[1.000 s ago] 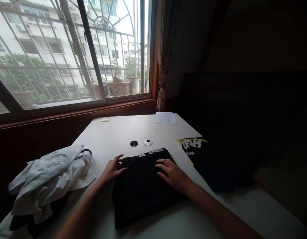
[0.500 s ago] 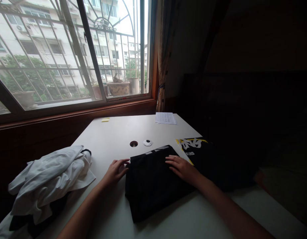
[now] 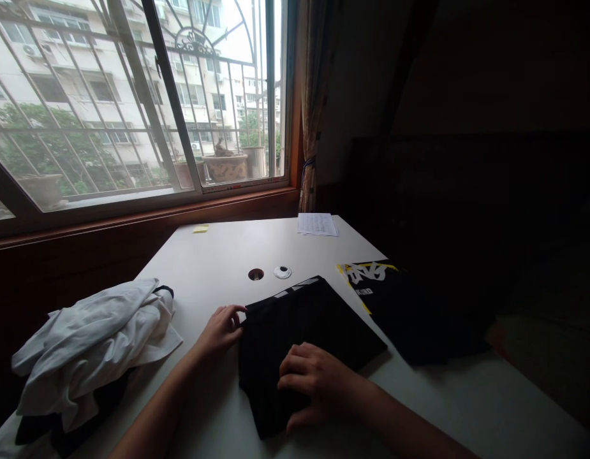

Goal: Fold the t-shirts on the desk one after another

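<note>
One folded black garment point(image 3: 307, 319) | left hand point(image 3: 224, 328), digits parted, at its edge | right hand point(image 3: 316, 381), digits parted, over it | flanking: one white cloth heap point(image 3: 96, 347), one printed garment point(image 3: 409, 312)

The left hand point(image 3: 222, 330) and right hand point(image 3: 319, 382) are bare — forearms point(image 3: 168, 387) uncovered too

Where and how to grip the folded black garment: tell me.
Probably pinch its right corner, coming from the right: the folded black garment lies flat on the white table, that corner jutting out clear of the left hand and right hand.
</note>
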Action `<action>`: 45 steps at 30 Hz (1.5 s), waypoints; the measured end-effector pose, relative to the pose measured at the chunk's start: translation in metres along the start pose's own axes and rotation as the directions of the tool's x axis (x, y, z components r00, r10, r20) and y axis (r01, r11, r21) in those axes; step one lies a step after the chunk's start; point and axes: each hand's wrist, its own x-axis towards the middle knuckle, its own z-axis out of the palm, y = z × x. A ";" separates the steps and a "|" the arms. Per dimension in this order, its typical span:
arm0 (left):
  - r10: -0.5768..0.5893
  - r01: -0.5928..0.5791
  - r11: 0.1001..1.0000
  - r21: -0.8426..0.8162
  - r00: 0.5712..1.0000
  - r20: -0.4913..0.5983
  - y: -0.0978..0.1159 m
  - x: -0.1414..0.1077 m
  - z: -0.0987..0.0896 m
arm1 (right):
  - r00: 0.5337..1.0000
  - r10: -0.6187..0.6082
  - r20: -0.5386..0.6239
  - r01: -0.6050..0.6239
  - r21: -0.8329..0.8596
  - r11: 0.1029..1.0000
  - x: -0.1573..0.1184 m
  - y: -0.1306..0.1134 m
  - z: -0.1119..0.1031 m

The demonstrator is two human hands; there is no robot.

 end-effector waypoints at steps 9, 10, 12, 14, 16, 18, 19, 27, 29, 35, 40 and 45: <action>-0.101 0.090 0.991 -0.098 0.989 -0.112 0.004 0.006 0.007 | 0.997 -0.069 0.024 0.072 -0.118 0.990 -0.007 -0.013 -0.005; -0.103 0.093 0.992 -0.088 0.988 -0.112 0.005 0.008 0.007 | 0.997 -0.073 0.021 0.075 -0.133 0.988 -0.007 -0.014 -0.004; -0.109 0.102 0.992 -0.072 0.989 -0.103 0.007 0.012 0.008 | 0.997 -0.081 0.003 0.080 -0.155 0.985 -0.006 -0.013 -0.002; -0.127 0.121 0.990 -0.073 0.988 -0.084 0.009 0.018 0.008 | 0.995 -0.091 -0.028 0.086 -0.156 0.984 -0.004 -0.011 0.002; -0.154 0.149 0.985 -0.086 0.986 -0.063 0.011 0.025 0.007 | 0.993 -0.094 -0.076 0.084 -0.132 0.988 -0.004 -0.009 0.006; -0.177 0.172 0.979 -0.109 0.983 -0.038 0.011 0.032 0.005 | 0.987 -0.082 -0.140 0.071 -0.085 0.994 -0.004 -0.007 0.009; -0.185 0.180 0.975 -0.129 0.983 -0.022 0.011 0.035 0.004 | 0.982 -0.066 -0.175 0.057 -0.053 0.997 -0.005 -0.007 0.009; -0.188 0.179 0.929 -0.323 0.982 0.005 0.016 0.040 0.000 | 0.912 0.046 -0.407 -0.021 0.067 0.998 -0.003 -0.015 -0.007; -0.198 0.151 0.898 -0.413 0.978 -0.072 0.021 0.039 0.000 | 0.885 0.047 -0.464 -0.031 0.042 0.999 0.001 -0.020 -0.015; -0.277 0.137 0.785 -0.605 0.950 -0.146 0.034 0.030 0.000 | 0.845 -0.026 -0.535 -0.007 -0.061 0.998 0.012 -0.032 -0.031; -0.403 0.296 0.820 -0.490 0.906 -0.128 0.029 0.013 0.006 | 0.878 -0.012 -0.479 -0.020 -0.061 0.998 0.018 -0.037 -0.024; -0.382 0.301 0.858 -0.417 0.916 -0.124 0.017 0.000 0.004 | 0.911 0.020 -0.412 -0.012 0.024 1.000 0.017 -0.037 -0.004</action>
